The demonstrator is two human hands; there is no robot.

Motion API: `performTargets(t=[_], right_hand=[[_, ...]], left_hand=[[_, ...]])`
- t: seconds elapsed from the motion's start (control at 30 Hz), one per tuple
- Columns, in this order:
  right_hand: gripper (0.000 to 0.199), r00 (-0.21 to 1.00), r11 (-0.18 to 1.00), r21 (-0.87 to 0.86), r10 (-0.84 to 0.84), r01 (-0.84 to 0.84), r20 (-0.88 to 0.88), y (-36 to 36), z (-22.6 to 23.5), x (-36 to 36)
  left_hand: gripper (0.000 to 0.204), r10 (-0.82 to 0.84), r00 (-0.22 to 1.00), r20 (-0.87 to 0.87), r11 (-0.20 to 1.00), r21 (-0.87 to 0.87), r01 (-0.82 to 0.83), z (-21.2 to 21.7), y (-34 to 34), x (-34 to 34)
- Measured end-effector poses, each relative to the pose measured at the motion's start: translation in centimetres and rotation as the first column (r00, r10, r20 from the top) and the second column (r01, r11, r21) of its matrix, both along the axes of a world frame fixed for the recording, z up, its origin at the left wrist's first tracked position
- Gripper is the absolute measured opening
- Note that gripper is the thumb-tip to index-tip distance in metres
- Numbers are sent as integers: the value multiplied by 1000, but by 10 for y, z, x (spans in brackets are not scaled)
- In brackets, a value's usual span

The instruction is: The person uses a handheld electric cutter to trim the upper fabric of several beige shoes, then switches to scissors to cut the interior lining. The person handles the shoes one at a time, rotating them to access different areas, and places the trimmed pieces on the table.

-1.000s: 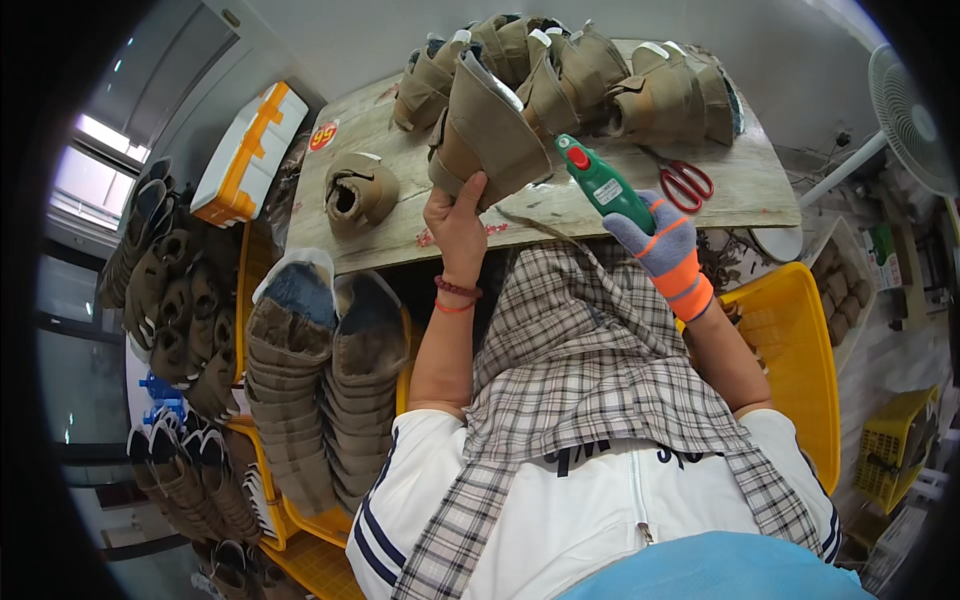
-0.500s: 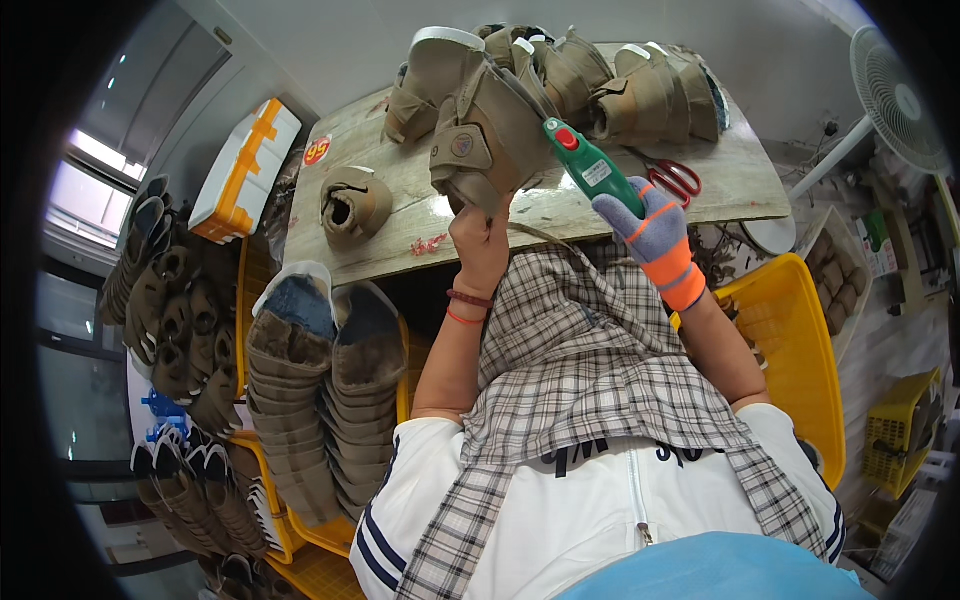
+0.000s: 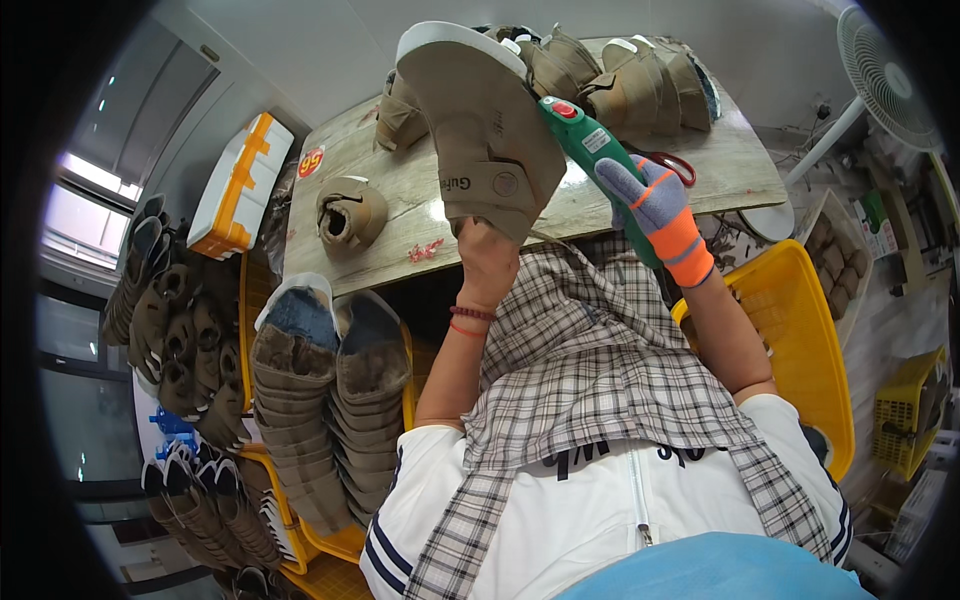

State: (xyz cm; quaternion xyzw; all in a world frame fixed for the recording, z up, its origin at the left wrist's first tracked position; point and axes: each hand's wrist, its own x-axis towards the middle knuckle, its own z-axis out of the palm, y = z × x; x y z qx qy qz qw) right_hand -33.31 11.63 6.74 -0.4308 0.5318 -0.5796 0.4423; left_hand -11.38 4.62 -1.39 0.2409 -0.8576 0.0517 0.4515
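One brown shoe upper (image 3: 480, 140) is hanging above the near part of a wood-patterned counter (image 3: 420, 205), its pale-rimmed end pointing away from the person. It is looking light, soft and bendable, probably hard to break and not slippery, though likely to sag if pinched at one end only. The lower edge, beside a strap (image 3: 503, 184) with a round badge, is seeming a sound place to hold. The bare left hand (image 3: 490, 262) is gripping there, fingers clamped on that edge and partly hidden beneath it.

The gloved right hand (image 3: 655, 205) is wrapping its fingers around a green tool (image 3: 592, 140) with a red button; whether the tool's tip is touching the upper's right side, I cannot tell.

Farther out, a smaller upper (image 3: 352, 218) is resting on the counter to the left. More uppers (image 3: 645, 95) are crowding the back, some being blocked from sight by the held one. Red-handled scissors (image 3: 677, 165) are lying partly behind the tool. Stacked uppers (image 3: 297, 400) are standing lower left; a yellow bin (image 3: 822, 370) is sitting right.
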Motion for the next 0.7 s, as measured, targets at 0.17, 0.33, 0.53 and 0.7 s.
performTargets(t=[0.17, 0.33, 0.53, 0.7], right_hand=[[41, 1000, 1000, -20, -24, 24, -10, -11, -9, -11], [40, 994, 998, -51, -34, 29, -104, -5, -15, -25], [46, 947, 1000, -28, -18, 9, -322, 20, -32, -8], [54, 892, 995, -64, -96, 75, -443, 19, -31, 6]], left_hand=[[24, -43, 999, -18, 999, 16, 43, -9, 5, 2], [16, 31, 936, -351, 979, 201, 43, -9, 18, 4], [13, 93, 890, -445, 929, 360, 83, -11, -1, 14], [17, 96, 920, -380, 963, 269, 11, -6, 2, 9]])
